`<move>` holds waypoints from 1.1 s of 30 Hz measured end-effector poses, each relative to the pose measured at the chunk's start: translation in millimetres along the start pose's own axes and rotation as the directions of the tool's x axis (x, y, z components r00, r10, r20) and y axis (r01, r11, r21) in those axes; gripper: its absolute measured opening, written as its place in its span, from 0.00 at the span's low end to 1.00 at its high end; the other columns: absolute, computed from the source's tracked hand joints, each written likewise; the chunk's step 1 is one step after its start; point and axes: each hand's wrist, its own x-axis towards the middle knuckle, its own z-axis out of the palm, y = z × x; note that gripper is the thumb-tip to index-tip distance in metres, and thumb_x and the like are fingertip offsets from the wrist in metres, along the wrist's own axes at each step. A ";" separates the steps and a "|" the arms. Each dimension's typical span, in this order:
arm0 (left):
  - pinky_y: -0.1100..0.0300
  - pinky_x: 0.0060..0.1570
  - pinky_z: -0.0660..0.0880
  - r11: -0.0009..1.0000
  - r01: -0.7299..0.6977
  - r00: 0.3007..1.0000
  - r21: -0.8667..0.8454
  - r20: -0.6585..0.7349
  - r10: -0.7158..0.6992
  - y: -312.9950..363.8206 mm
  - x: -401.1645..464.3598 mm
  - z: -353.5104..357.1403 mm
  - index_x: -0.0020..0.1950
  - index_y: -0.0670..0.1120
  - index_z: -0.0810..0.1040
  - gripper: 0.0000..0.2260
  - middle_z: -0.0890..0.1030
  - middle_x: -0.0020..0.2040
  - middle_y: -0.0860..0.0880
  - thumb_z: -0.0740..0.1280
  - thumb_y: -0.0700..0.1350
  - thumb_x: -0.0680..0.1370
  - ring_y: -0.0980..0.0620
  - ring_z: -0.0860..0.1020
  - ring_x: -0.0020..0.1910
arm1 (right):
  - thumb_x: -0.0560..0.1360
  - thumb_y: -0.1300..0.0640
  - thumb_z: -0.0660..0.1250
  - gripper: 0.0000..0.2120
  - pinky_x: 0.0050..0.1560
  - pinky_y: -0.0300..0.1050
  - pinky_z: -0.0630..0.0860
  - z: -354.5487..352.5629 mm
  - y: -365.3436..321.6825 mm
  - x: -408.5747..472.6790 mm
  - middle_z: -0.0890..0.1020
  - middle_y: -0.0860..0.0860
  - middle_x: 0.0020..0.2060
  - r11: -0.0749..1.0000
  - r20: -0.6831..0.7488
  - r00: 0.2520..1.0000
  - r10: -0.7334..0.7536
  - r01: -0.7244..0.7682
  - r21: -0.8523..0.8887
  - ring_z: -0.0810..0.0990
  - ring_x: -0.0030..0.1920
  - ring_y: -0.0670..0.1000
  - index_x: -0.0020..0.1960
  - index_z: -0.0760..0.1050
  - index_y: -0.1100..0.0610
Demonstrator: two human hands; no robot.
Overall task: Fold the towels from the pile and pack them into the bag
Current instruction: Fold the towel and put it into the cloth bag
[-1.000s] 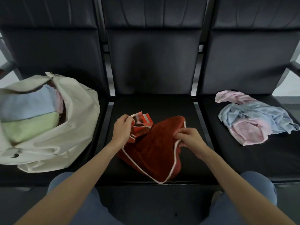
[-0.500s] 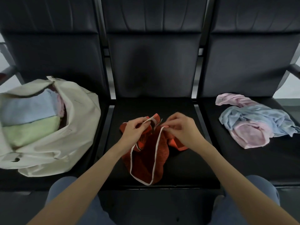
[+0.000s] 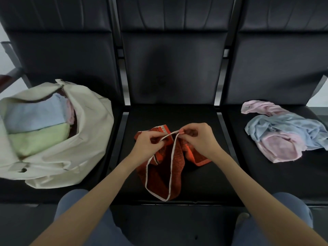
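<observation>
Viewpoint: we look down from head height at three dark seats in a row, our two bare forearms reaching toward the middle seat (image 3: 204,121).
Towel in hand: a red towel (image 3: 165,174) with a white edge lies bunched on the middle seat at about 6 o'clock from its centre, its lower part trailing toward the seat's front edge.
Left hand: our left hand (image 3: 147,144) has its fingers curled, pinching the white edge of the red towel.
Right hand: our right hand (image 3: 200,137) is curled too, pinching the same white edge just beside the left, at about 3 o'clock from it.
Step in hand: we judge this to be the start of a fold, with both hands finding the edge so the cloth can be spread.
Next move: it likely calls for drawing the hands apart along the edge to open the towel flat, then doubling it over.
Bag: a cream cloth bag (image 3: 88,139) sits open on the seat at 9 o'clock, well apart from the hands, with a folded blue towel (image 3: 35,116) and a folded green towel (image 3: 39,139) showing inside, and a sliver of pink beside them.
Pile: loose pink and blue towels (image 3: 284,132) lie heaped on the seat at 3 o'clock, not yet folded.
In the way: nothing lies between the hands and the bag; the twisted cloth itself looks like the main snag.
</observation>
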 end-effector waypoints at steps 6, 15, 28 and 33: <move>0.57 0.61 0.69 0.963 0.218 0.966 0.160 -0.174 -0.190 -50.6 -39.8 0.4 0.64 0.52 0.71 0.29 0.72 0.55 0.56 0.78 0.44 0.67 0.55 0.72 0.59 | 0.73 0.59 0.71 0.05 0.47 0.35 0.77 -4.9 14.3 -4.6 0.81 0.42 0.39 0.999 -0.098 0.994 0.050 -0.050 -0.001 0.80 0.42 0.40 0.49 0.81 0.52; 0.57 0.36 0.71 0.720 0.642 0.766 0.263 -0.265 -0.586 -110.2 -95.0 34.4 0.47 0.45 0.71 0.20 0.78 0.44 0.48 0.76 0.55 0.68 0.51 0.77 0.42 | 0.73 0.61 0.71 0.06 0.42 0.40 0.81 -6.0 20.8 -10.6 0.83 0.48 0.39 0.990 -0.127 0.983 0.130 -0.120 0.079 0.83 0.38 0.45 0.50 0.82 0.57; 0.58 0.37 0.67 0.766 0.458 0.867 0.451 -0.415 -0.274 -54.1 -50.0 -38.7 0.38 0.44 0.74 0.06 0.78 0.37 0.45 0.70 0.40 0.69 0.43 0.78 0.42 | 0.73 0.64 0.71 0.04 0.39 0.43 0.81 -49.3 18.4 -12.1 0.83 0.52 0.35 0.974 -0.359 0.909 0.211 -0.164 0.158 0.83 0.34 0.51 0.47 0.82 0.63; 0.61 0.34 0.65 0.781 0.305 0.883 0.544 -0.470 -0.018 33.1 -8.4 -114.1 0.40 0.43 0.76 0.04 0.75 0.37 0.49 0.70 0.38 0.71 0.49 0.75 0.39 | 0.73 0.61 0.70 0.05 0.45 0.36 0.71 -89.4 -7.6 -7.4 0.83 0.52 0.40 0.999 -0.589 0.807 0.043 -0.049 0.007 0.80 0.40 0.46 0.47 0.83 0.59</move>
